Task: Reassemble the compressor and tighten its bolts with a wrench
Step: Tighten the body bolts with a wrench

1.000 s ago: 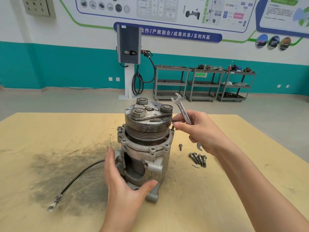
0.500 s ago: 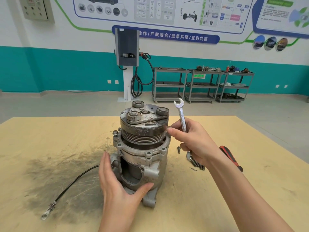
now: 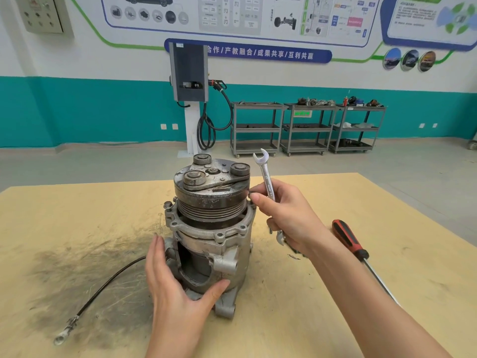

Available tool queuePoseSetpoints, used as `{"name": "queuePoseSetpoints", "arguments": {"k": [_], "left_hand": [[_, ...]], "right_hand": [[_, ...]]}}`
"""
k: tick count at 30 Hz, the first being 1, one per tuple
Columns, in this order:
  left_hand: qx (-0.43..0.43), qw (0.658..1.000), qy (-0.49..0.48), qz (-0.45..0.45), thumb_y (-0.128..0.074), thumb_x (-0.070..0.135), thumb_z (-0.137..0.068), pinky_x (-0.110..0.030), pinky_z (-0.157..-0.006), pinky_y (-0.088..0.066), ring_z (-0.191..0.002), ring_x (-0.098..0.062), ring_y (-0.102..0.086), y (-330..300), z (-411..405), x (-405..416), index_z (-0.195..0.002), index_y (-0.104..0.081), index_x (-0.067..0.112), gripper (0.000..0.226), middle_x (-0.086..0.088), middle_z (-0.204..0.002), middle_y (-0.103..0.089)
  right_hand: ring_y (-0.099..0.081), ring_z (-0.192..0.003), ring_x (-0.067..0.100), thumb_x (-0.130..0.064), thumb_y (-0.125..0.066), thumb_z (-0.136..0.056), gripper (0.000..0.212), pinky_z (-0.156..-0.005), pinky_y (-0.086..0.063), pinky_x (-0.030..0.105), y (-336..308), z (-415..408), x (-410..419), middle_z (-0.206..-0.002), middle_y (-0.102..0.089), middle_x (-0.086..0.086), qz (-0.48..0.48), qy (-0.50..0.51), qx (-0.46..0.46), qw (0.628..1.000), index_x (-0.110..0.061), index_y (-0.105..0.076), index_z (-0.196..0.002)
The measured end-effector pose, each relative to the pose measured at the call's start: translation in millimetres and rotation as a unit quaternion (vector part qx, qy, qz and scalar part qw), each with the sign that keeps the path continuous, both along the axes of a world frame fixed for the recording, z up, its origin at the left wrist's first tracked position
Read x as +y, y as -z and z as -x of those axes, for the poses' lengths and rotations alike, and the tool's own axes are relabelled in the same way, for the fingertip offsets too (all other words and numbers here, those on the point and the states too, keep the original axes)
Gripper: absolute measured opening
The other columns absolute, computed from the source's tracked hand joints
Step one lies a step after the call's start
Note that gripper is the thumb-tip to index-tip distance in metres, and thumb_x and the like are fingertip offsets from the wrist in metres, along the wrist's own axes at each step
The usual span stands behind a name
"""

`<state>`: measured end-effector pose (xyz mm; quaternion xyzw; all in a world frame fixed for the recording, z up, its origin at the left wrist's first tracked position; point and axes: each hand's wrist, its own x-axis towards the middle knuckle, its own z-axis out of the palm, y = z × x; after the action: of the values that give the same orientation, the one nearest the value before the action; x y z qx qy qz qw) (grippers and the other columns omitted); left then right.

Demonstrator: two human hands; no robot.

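The grey metal compressor (image 3: 214, 228) stands upright in the middle of the wooden table (image 3: 77, 215), its dark pulley and clutch plate on top. My left hand (image 3: 178, 288) cups the lower front of its housing, thumb against the casting. My right hand (image 3: 289, 215) holds a silver open-end wrench (image 3: 267, 177) upright in the palm, while thumb and forefinger pinch something small at the right flange of the compressor; what it is stays hidden. A bolt head (image 3: 167, 204) sits on the flange's left ear.
A red-and-black screwdriver (image 3: 351, 241) lies on the table right of my right forearm. A black cable with a ring terminal (image 3: 103, 288) trails off to the left over a dark grease stain. Beyond the table are a charging post and metal carts.
My right hand has moved left to the compressor's right flange, wrench now more upright. The view dropped and shifted, bringing the screwdriver into sight; the loose bolts are now hidden behind my right hand.
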<state>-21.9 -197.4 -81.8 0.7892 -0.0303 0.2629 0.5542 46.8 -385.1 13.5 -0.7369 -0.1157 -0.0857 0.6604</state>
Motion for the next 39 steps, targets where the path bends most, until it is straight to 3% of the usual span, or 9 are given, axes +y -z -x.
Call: {"name": "queuePoseSetpoints", "arguments": {"k": [8,14,16,18,19,22,30,35,39], "left_hand": [[-0.009,1.0,-0.005,-0.008,-0.077,0.048,-0.046,-0.036,-0.117,-0.016,-0.146,-0.013,-0.014,2.0,-0.9,-0.2,-0.144,-0.008,0.036,0.121,0.001,-0.158,-0.014],[-0.009,1.0,-0.003,-0.002,-0.077,0.045,-0.048,-0.034,-0.117,-0.015,-0.146,-0.01,-0.013,2.1,0.1,-0.7,-0.142,-0.007,0.038,0.117,0.003,-0.159,-0.012],[-0.008,1.0,0.0,0.0,-0.077,0.045,-0.047,-0.036,-0.117,-0.015,-0.146,-0.013,-0.013,1.6,0.5,-0.6,-0.141,-0.006,0.039,0.118,0.003,-0.159,-0.012],[-0.011,1.0,0.001,0.001,-0.077,0.045,-0.047,-0.036,-0.117,-0.015,-0.146,-0.013,-0.014,1.6,0.7,-0.3,-0.141,-0.006,0.04,0.118,0.003,-0.158,-0.012],[-0.011,1.0,0.002,0.001,-0.077,0.045,-0.047,-0.036,-0.118,-0.016,-0.146,-0.013,-0.014,1.8,0.6,-0.1,-0.141,-0.006,0.04,0.118,0.004,-0.158,-0.012],[-0.014,1.0,0.002,0.002,-0.077,0.046,-0.047,-0.038,-0.118,-0.017,-0.147,-0.016,-0.015,2.1,-0.6,-0.1,-0.141,-0.008,0.04,0.117,0.001,-0.158,-0.013],[-0.015,1.0,-0.003,-0.003,-0.078,0.044,-0.046,-0.043,-0.119,-0.021,-0.146,-0.022,-0.019,2.4,-1.2,-0.1,-0.143,-0.009,0.034,0.119,-0.005,-0.158,-0.015],[-0.001,1.0,-0.002,-0.006,-0.077,0.047,-0.045,-0.039,-0.117,-0.021,-0.145,-0.022,-0.019,4.0,-1.7,0.8,-0.152,-0.015,0.019,0.127,-0.005,-0.156,-0.017],[-0.001,1.0,-0.003,-0.011,-0.077,0.048,-0.046,-0.038,-0.116,-0.021,-0.145,-0.021,-0.019,4.4,-0.9,0.4,-0.152,-0.014,0.02,0.126,-0.004,-0.156,-0.017]], "right_hand": [[-0.034,-0.057,0.009,-0.008,-0.057,-0.097,0.007,-0.041,-0.024,0.02,-0.5,0.7,0.6,-0.068,-0.044,-0.001,-0.01,-0.01,0.021,1.0,-0.008,-0.063,-0.093],[-0.039,-0.047,0.001,-0.014,-0.057,-0.098,0.009,-0.042,-0.03,0.021,3.5,-0.1,1.6,-0.059,-0.052,-0.017,0.041,0.022,-0.011,0.999,-0.018,-0.062,-0.092],[-0.045,-0.045,-0.002,-0.022,-0.058,-0.098,0.007,-0.044,-0.033,0.019,4.8,-0.4,1.3,-0.079,-0.061,-0.01,0.046,0.024,-0.008,0.999,-0.023,-0.063,-0.103],[-0.048,-0.047,-0.005,-0.033,-0.058,-0.097,0.022,-0.046,-0.034,0.016,5.8,-0.7,1.9,-0.102,-0.063,0.0,0.062,0.028,0.001,0.998,-0.026,-0.062,-0.118],[-0.048,-0.05,-0.004,-0.036,-0.057,-0.098,0.025,-0.047,-0.034,0.015,7.1,-1.3,2.0,-0.102,-0.064,-0.004,0.077,0.033,-0.002,0.997,-0.027,-0.062,-0.121],[-0.047,-0.06,0.0,-0.04,-0.052,-0.1,0.023,-0.045,-0.031,0.014,9.8,-1.6,3.8,-0.072,-0.061,-0.03,0.076,0.018,0.017,0.997,-0.029,-0.066,-0.114],[-0.047,-0.069,0.011,-0.053,-0.049,-0.097,0.041,-0.041,-0.029,0.017,13.2,-1.5,9.7,-0.064,-0.06,-0.023,0.052,0.034,0.069,0.996,-0.02,-0.07,-0.109],[-0.043,-0.064,0.012,-0.05,-0.048,-0.098,0.04,-0.041,-0.028,0.018,13.2,-2.1,12.2,-0.05,-0.052,-0.026,0.043,0.044,0.067,0.996,-0.018,-0.07,-0.106],[-0.038,-0.058,0.011,-0.047,-0.048,-0.099,0.035,-0.039,-0.026,0.018,11.9,-2.0,13.7,-0.044,-0.048,-0.023,0.037,0.049,0.072,0.996,-0.019,-0.069,-0.101]]}}
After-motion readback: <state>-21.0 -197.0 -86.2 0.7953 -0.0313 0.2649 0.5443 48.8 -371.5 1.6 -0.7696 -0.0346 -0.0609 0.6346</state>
